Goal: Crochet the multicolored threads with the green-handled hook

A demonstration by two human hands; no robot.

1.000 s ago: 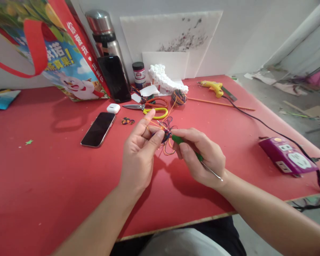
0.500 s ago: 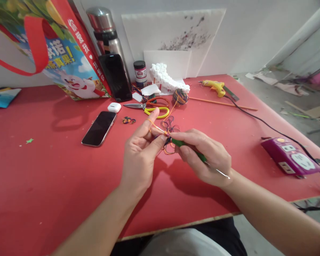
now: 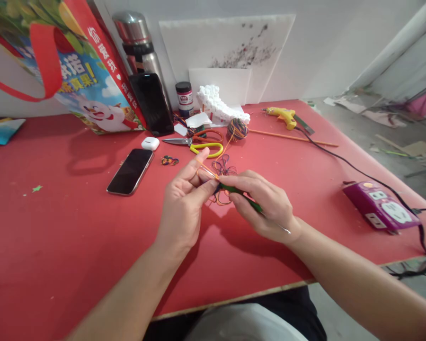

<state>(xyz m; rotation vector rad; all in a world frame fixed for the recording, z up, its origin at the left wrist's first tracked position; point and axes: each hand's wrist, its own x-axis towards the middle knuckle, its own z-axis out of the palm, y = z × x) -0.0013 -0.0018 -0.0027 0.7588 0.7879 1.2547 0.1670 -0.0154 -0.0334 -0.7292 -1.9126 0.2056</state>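
Scissors (image 3: 189, 141) lie just beyond the hands on the red bench (image 3: 74, 246) in the head view, near a yarn ball (image 3: 237, 129), with loose yarn loops (image 3: 224, 163) between them and the fingers. A flat phone (image 3: 130, 171) sits to the left, a purple power strip (image 3: 381, 204) well off to the right. The left hand (image 3: 182, 203) pinches small yarn work (image 3: 217, 188), an orange strand over its index finger. The right hand's (image 3: 264, 203) fingers close round a green-handled hook (image 3: 243, 195), its long axis slanting from the right wrist up and leftward, working tip at the yarn.

Hands (image 3: 182, 206) with green hook (image 3: 251, 202) and yarn (image 3: 224, 165)
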